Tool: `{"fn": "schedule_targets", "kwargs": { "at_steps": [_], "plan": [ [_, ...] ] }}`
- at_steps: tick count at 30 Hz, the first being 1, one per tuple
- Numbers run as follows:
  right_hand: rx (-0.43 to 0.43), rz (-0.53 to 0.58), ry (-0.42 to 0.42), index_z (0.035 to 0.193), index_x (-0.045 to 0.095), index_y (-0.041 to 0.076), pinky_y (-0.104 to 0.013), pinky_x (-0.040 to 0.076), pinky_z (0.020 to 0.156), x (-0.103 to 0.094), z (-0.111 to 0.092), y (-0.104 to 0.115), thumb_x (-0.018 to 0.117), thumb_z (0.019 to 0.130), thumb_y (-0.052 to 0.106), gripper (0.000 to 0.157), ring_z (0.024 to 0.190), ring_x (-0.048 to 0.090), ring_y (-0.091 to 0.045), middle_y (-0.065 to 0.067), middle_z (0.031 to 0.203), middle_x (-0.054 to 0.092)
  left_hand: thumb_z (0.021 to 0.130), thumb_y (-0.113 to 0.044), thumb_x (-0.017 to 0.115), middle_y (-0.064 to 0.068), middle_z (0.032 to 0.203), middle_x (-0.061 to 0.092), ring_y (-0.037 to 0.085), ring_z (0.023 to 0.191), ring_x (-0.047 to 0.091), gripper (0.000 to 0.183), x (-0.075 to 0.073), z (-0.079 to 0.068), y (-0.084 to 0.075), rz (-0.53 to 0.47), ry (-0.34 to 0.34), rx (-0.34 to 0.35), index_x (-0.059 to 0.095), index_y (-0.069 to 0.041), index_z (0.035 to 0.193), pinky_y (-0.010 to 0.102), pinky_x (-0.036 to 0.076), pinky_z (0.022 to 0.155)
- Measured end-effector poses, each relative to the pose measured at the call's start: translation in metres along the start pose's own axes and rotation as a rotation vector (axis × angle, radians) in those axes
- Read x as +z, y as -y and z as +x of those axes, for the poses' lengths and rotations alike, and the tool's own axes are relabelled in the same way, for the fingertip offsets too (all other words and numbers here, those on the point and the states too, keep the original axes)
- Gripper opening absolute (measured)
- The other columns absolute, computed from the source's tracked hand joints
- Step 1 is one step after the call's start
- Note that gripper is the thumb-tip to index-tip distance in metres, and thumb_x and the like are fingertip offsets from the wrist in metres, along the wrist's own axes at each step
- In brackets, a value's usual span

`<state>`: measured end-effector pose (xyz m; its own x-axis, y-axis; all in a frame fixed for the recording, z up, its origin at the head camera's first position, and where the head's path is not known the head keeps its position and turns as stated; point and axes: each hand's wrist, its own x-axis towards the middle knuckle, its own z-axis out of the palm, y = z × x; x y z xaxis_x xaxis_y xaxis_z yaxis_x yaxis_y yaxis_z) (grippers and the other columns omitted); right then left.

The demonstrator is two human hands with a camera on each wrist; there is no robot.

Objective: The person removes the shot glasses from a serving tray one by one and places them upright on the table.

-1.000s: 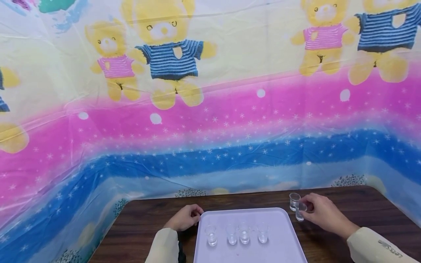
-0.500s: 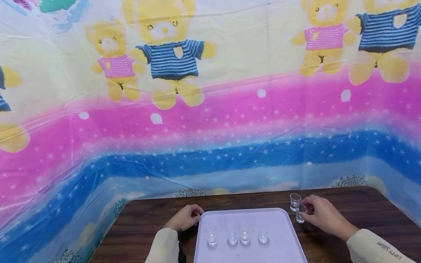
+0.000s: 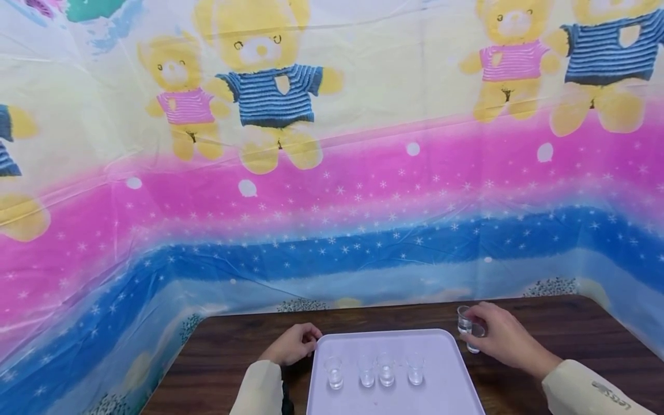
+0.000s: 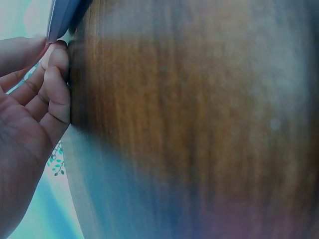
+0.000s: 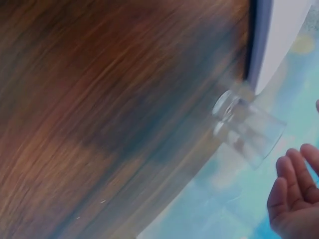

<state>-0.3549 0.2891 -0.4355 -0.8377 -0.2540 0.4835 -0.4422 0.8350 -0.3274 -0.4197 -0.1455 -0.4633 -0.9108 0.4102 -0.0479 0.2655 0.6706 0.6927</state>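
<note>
My left hand [image 3: 290, 344] is at the far left corner of a pale lilac tray [image 3: 384, 400], its thumb and curled fingers pinching the rim. In the left wrist view, the thumb lies against the tray's edge [image 4: 60, 20]. Beyond the tray's right side, two small clear glasses stand close together on the table, a rear glass [image 3: 463, 324] and a front glass [image 3: 473, 347]. My right hand [image 3: 503, 337] is beside them, fingers loosely bent and spread. In the right wrist view, its fingertips [image 5: 294, 157] are just off the rim of the glasses [image 5: 249, 129], which overlap there.
On the tray stand several small clear glasses with some clear liquid: one at left [image 3: 334, 374], a close pair [image 3: 385, 374] in the middle, one at right [image 3: 415, 372]. Under everything is a dark wooden table [image 3: 233, 328]. A teddy-bear-printed cloth [image 3: 363, 173] hangs behind.
My right hand has loosened from the front glass, its fingers spreading and shifting slightly left over the rear glass. The left hand and tray have stayed put.
</note>
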Motion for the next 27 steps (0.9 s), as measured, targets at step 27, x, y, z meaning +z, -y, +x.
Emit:
{"fn": "schedule_targets", "kwargs": {
  "at_steps": [27],
  "plan": [
    [-0.183, 0.227, 0.300, 0.101, 0.056, 0.023, -0.027, 0.043, 0.062, 0.029, -0.001, 0.060, 0.063, 0.073, 0.042, 0.034, 0.081, 0.050, -0.009, 0.013, 0.092, 0.051, 0.084, -0.007, 0.052, 0.004, 0.077, 0.053, 0.018, 0.063, 0.051, 0.011, 0.000, 0.002, 0.002, -0.008, 0.010, 0.027, 0.054, -0.009, 0.095, 0.031, 0.042, 0.056]
  ]
}}
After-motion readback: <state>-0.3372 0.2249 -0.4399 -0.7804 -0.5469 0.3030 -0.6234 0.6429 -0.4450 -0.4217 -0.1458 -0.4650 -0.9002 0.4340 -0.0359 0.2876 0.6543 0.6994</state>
